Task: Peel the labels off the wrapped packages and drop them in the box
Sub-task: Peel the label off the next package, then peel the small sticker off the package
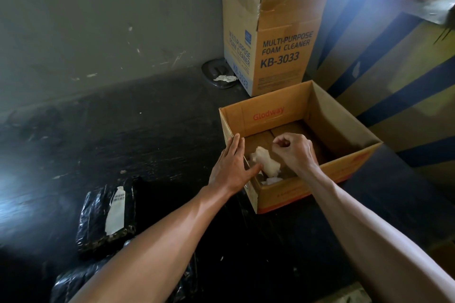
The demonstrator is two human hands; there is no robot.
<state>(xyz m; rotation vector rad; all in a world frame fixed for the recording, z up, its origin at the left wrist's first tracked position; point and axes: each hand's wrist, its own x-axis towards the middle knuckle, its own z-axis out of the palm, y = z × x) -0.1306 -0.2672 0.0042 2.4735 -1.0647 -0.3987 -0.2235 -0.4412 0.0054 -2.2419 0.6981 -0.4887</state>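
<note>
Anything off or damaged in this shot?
Yes: the tall foam cleaner carton has a torn, dented front corner near its top. A crumpled paper scrap lies on the dark tray beside it. Nothing else stands out.

The open box (342,128) sits right of the wrapped packages (107,214). Peeled labels (264,161) lie inside it. The foam cleaner carton (278,39) stands behind.

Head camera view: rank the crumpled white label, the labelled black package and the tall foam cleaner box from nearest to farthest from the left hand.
From the left hand:
1. Crumpled white label, just right of it, inside the open box.
2. Labelled black package, lower left on the dark table.
3. Tall foam cleaner box, far back by the wall.
</note>
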